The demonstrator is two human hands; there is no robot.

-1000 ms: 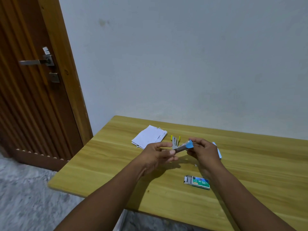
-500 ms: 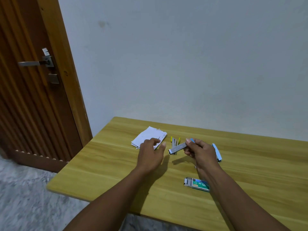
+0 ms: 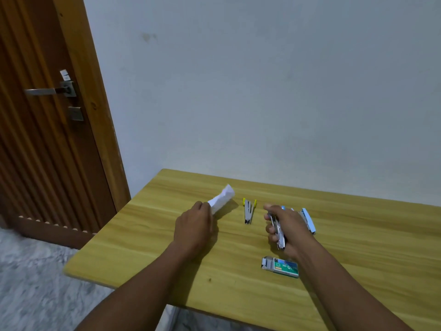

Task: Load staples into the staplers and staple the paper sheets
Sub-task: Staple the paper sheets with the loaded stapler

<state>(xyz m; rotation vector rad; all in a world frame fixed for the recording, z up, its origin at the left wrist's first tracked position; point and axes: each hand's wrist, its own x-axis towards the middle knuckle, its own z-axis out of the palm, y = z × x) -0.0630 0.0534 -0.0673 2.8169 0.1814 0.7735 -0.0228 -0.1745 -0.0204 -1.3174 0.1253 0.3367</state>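
a: what's just changed?
b: my left hand has left the blue-tipped stapler and gone to the paper sheets. a moment ago they lay flat, and now my fingers are curled round their near end and the bundle tilts up off the table, bent, throwing a shadow
a: and the other hand?
b: my right hand holds the stapler alone, fingers wrapped round its metal body, metal end toward me, blue tip away
a: where does that put the job?
b: i'd say loading this one is over and stapling comes next. paper and stapler are well apart, so they have to meet. whether staples sit inside, i can't tell
a: what else is down there?
b: a yellow-tipped stapler lying between my hands, a blue piece just beyond my right hand, perhaps another stapler, and the green staple box, open, beside my wrist
a: the room?
b: a light wooden top against a plain pale wall, a brown ribbed door with a metal lever handle on the left, and speckled grey floor
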